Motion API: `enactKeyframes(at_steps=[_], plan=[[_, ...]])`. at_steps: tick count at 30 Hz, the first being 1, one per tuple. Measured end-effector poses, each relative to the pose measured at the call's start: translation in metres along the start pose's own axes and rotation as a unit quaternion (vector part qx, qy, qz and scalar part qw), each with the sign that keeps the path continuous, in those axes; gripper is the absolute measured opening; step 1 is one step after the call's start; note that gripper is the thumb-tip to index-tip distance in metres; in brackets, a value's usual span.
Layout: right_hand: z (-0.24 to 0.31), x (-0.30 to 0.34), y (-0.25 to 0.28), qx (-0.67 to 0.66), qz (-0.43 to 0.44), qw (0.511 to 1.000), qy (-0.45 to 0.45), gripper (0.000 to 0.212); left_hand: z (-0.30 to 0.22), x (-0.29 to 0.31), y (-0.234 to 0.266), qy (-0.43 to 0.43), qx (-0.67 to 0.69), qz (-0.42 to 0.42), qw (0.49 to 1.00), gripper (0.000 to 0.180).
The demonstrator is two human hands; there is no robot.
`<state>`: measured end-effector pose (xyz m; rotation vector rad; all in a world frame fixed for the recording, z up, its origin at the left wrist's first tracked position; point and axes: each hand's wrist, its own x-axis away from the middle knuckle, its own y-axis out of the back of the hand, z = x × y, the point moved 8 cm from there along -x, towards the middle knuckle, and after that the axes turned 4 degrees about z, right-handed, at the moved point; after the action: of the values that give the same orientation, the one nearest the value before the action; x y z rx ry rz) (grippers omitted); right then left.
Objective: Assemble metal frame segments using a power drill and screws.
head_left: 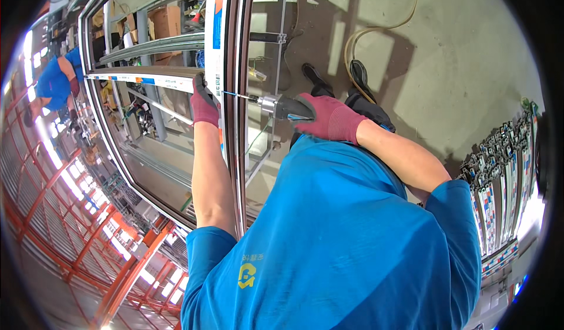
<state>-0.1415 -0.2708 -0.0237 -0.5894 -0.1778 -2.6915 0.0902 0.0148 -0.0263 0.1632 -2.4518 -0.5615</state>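
My right hand [332,117], in a maroon work glove, is closed around the grip of a dark power drill [289,108] with a silver chuck. A long thin bit points left from the drill to the side rail [233,148] of a large metal window frame; the tip's exact contact cannot be made out. My left hand [204,102], gloved in maroon with dark fingertips, grips the end of the frame's crossbar [150,78], where it meets the side rail. Printed protective film covers parts of both bars. The fingers' far side is hidden.
Under the frame stands a grey metal support [143,27]. A yellowish hose [348,45] curls on the floor near my shoes. Stacked profiles [502,183] stand at the right. Beyond the frame, at left, another person in a blue shirt [54,88] is at work.
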Motion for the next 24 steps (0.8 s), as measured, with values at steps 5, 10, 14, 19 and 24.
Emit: enactKeyframes(at_steps=[5, 10, 14, 19, 24], plan=[[0.001, -0.003, 0.001, 0.007, -0.005, 1.000, -0.012, 0.064, -0.009, 0.016, -0.006, 0.032, -0.031, -0.007, 0.999, 0.053], [-0.009, -0.006, -0.003, 0.018, -0.021, 1.000, -0.009, 0.061, -0.013, 0.017, -0.013, 0.015, 0.000, -0.007, 1.000, 0.049], [0.001, -0.005, -0.002, 0.042, -0.023, 0.999, -0.009, 0.061, -0.001, 0.005, -0.005, 0.050, -0.010, 0.006, 0.999, 0.056], [-0.001, -0.005, -0.006, 0.054, -0.035, 0.998, -0.005, 0.064, 0.008, 0.004, -0.003, 0.073, -0.005, -0.011, 0.997, 0.057], [-0.001, -0.006, -0.005, 0.061, -0.018, 0.997, -0.034, 0.070, 0.002, 0.012, -0.005, 0.056, 0.042, -0.043, 0.997, 0.043]])
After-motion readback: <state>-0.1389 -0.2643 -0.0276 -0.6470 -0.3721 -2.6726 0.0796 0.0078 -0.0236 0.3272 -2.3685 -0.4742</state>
